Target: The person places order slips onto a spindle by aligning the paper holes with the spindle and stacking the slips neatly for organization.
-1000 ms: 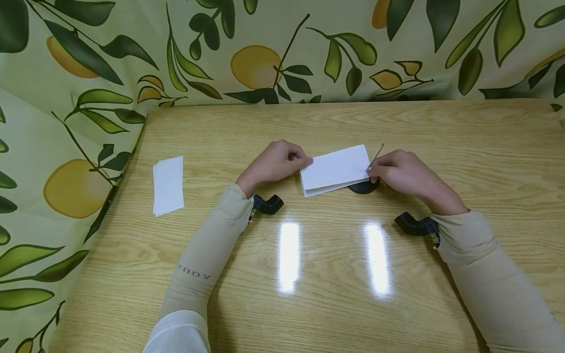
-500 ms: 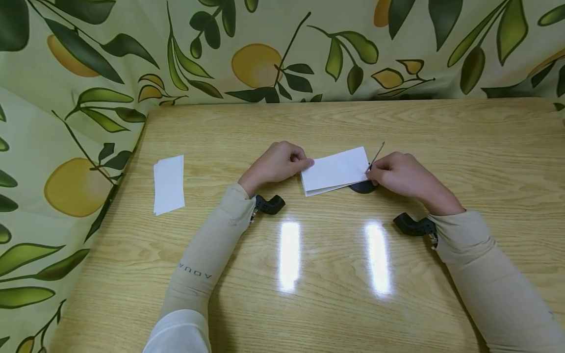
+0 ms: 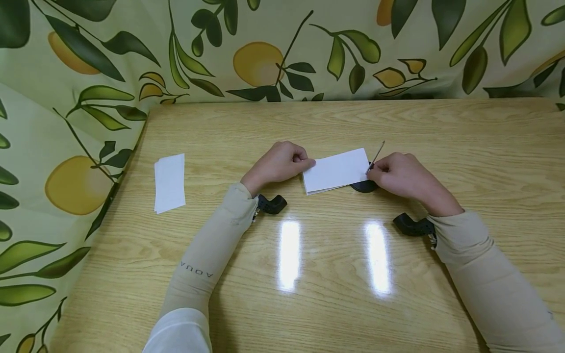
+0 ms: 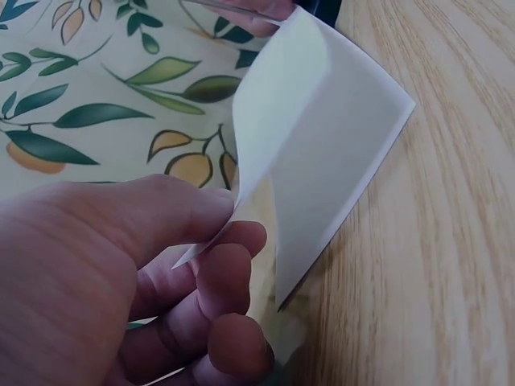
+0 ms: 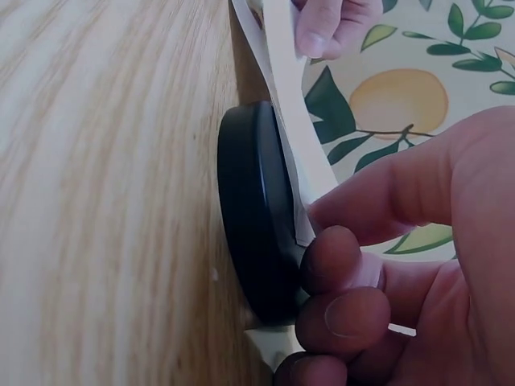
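A white sheet of paper (image 3: 335, 169) lies over another sheet (image 4: 338, 153), their right ends above a round black base (image 3: 364, 186). From the paper's right edge a thin rod (image 3: 376, 155) rises, apparently a spike passing through the paper. My left hand (image 3: 282, 161) pinches the upper sheet's left end between thumb and forefinger, and the left wrist view has that sheet bowed up from the lower one. At the other end my right hand (image 3: 399, 175) pinches the paper's near corner beside the rod. Its fingertips (image 5: 346, 318) are close against the black base (image 5: 253, 209).
Further left on the wooden table (image 3: 309, 318) lies a small pile of white paper slips (image 3: 169, 183). A fruit-and-leaf patterned cloth (image 3: 176, 49) hangs along the back and left edges. Black wrist mounts (image 3: 272, 204) stick out from both sleeves.
The upper sheet's left end has come down a little, narrowing the gap to the sheet beneath. Both hands keep their pinch and have hardly moved; the head view has shifted slightly.
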`<state>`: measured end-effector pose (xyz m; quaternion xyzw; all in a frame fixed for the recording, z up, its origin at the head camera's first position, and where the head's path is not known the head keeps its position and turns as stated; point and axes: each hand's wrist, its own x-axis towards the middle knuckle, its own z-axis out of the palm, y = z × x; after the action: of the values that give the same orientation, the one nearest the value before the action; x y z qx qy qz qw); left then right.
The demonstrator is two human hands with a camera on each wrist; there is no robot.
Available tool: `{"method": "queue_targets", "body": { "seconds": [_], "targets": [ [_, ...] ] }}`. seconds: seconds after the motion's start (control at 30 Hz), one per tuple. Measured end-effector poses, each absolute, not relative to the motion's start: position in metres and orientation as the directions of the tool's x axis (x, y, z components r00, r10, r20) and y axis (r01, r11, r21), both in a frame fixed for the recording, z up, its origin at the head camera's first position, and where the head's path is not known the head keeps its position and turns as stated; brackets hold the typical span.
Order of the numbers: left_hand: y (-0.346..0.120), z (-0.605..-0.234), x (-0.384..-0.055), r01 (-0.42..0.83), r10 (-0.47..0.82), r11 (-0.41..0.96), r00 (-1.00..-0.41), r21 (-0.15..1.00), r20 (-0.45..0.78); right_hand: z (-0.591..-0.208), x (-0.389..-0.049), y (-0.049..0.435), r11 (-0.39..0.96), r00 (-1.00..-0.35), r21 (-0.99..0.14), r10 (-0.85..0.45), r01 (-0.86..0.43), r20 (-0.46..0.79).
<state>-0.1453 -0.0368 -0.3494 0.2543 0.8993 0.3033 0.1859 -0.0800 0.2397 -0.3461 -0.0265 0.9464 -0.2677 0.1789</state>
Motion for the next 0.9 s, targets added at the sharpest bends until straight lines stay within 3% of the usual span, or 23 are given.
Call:
{"method": "queue_targets", "body": {
  "seconds": [0.33, 0.7, 0.9],
  "targets": [
    [-0.038, -0.347, -0.144, 0.345, 0.557, 0.711, -0.808, 0.612, -0.193, -0.341, -0.076, 0.245, 0.854, -0.954, -0.520, -0.128, 0.033, -0.272],
    [-0.056, -0.343, -0.140, 0.320, 0.510, 0.744, -0.840, 0.587, -0.188, -0.352, -0.065, 0.248, 0.703, -0.982, -0.704, -0.181, -0.095, -0.047],
    [-0.076, -0.332, -0.140, 0.310, 0.464, 0.771, -0.872, 0.556, -0.157, -0.358, -0.061, 0.246, 0.727, -0.982, -0.672, -0.191, -0.139, -0.004]
  ]
}}
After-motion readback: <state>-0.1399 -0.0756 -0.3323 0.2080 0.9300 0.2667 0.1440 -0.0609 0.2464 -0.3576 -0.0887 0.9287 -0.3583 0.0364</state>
